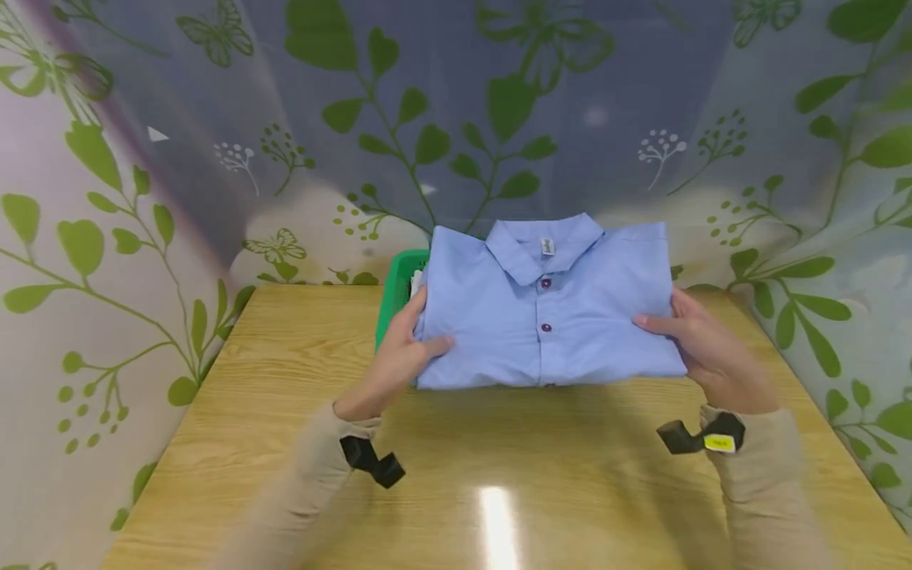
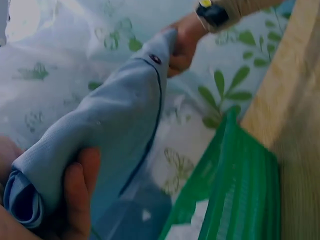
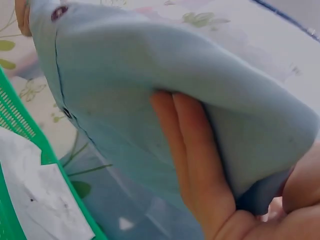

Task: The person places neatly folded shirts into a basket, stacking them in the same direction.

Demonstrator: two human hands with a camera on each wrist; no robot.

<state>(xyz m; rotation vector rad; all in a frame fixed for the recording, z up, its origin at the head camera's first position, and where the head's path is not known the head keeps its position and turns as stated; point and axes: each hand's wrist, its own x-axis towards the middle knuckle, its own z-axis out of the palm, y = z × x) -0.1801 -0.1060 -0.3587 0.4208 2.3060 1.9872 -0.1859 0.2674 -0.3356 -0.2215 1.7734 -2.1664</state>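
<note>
A folded light-blue shirt with a collar and dark buttons is held up in front of a green basket. The left hand grips its left side, thumb on the front face. On the opposite side the right hand holds the shirt's edge, also with the thumb in front. In the left wrist view, fingers curl behind the rolled fabric. From the right wrist, two fingers press against the cloth's far face. Most of the basket is hidden by the shirt in the head view.
White items lie inside the green basket. Beneath everything is a wooden table, bordered by curtains with green leaves and butterflies at the back and both sides. A black wrist camera sits on each sleeve.
</note>
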